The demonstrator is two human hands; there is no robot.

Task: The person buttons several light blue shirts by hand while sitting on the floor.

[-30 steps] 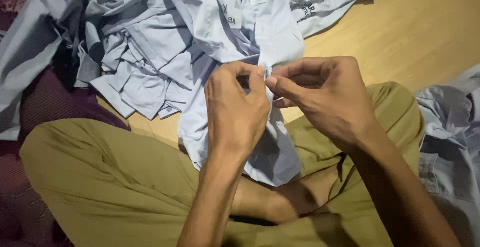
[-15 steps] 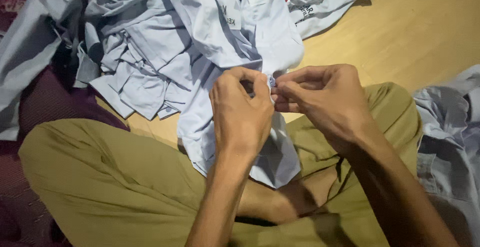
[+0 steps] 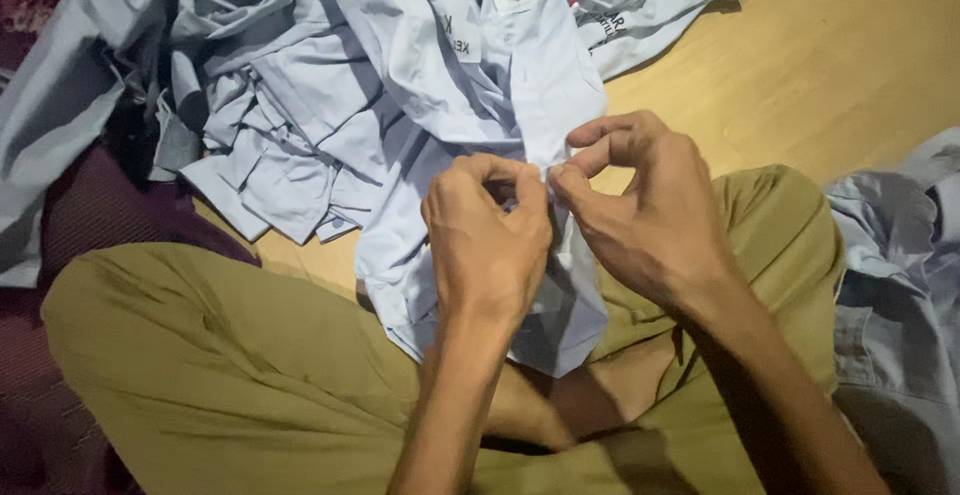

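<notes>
Wooden floor (image 3: pixel 860 65) behind, both hands, left hand (image 3: pixel 488 240) and right hand (image 3: pixel 640 210), pinch the pale blue shirt (image 3: pixel 530 85) between them.

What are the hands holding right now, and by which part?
Both the left hand and the right hand pinch the light blue shirt along its front edge, fingertips nearly meeting. Anything smaller between the fingers cannot be told.

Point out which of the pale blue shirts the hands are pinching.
The shirt draped over the lap, with the crest badge; both hands, left hand and right hand, pinch its edge.
</notes>
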